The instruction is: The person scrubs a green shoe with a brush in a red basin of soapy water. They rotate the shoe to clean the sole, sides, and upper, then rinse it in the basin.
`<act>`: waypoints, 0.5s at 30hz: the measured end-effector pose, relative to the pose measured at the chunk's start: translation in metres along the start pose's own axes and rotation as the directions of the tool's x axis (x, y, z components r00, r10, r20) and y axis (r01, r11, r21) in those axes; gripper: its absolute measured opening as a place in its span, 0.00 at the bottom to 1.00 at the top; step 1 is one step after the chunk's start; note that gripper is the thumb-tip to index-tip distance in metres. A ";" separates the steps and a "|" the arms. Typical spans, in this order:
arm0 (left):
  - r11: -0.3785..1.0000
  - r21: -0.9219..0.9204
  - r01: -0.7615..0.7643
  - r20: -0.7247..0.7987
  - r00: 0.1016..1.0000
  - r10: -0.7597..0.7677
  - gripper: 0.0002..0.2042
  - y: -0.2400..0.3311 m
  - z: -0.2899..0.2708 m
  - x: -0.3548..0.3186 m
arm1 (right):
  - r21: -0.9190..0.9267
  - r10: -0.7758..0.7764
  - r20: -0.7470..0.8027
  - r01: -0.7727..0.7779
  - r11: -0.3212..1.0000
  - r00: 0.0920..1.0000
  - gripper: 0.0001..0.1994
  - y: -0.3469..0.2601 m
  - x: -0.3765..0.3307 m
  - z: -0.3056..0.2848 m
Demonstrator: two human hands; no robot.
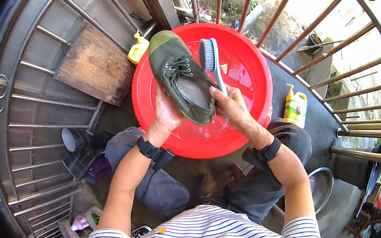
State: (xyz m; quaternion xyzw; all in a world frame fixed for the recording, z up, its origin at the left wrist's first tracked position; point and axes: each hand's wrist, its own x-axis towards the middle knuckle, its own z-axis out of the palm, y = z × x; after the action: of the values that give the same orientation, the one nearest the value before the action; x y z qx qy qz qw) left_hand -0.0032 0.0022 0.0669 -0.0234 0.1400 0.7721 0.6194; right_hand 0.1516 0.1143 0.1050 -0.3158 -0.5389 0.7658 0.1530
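My left hand is wrapped under a dark green lace-up shoe with a lighter olive toe cap, holding it up over a red plastic basin. The shoe's opening faces up, its toe pointing to the far left. In my right hand is a scrubbing brush with a pale blue-grey handle and grey bristles. The brush head rises beside the shoe, bristles facing left toward it. My right fingers come close to the shoe's heel; whether they touch it I cannot tell. Some wet, sudsy liquid shows in the basin.
A yellow bottle stands left of the basin, by a wooden board leaning on metal bars. To the right is a yellow-and-green pump jug. Dark rubber boots lie at the left; a metal basin is at my right. Railings surround me.
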 end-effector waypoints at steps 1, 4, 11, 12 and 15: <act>0.999 0.036 -0.029 -0.074 0.997 0.031 0.32 -0.002 0.004 0.001 | 0.033 -0.026 0.000 0.026 0.999 1.000 0.13 0.000 0.001 0.003; 0.986 0.147 -0.085 -0.087 0.991 0.099 0.35 -0.003 0.008 0.004 | 0.076 -0.037 0.015 0.036 0.996 0.999 0.13 0.003 0.007 0.011; 0.861 0.467 -0.202 -0.076 0.961 0.266 0.38 0.021 0.015 0.011 | -0.329 -0.297 -0.097 0.251 0.910 0.950 0.10 -0.011 0.014 0.008; 0.807 0.539 -0.242 -0.057 0.945 0.322 0.38 0.025 0.017 0.012 | -0.347 -0.331 -0.068 0.289 0.892 0.941 0.11 -0.015 0.013 0.004; 0.764 0.589 -0.263 -0.052 0.931 0.361 0.39 0.043 0.021 0.012 | -0.528 -0.368 0.060 0.342 0.777 0.928 0.13 -0.026 0.003 -0.009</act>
State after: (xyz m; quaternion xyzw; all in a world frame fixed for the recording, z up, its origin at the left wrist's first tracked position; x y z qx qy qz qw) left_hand -0.0443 0.0105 0.0926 0.1244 0.4170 0.7818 0.4465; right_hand 0.1520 0.1321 0.1256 -0.2559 -0.7747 0.5372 0.2140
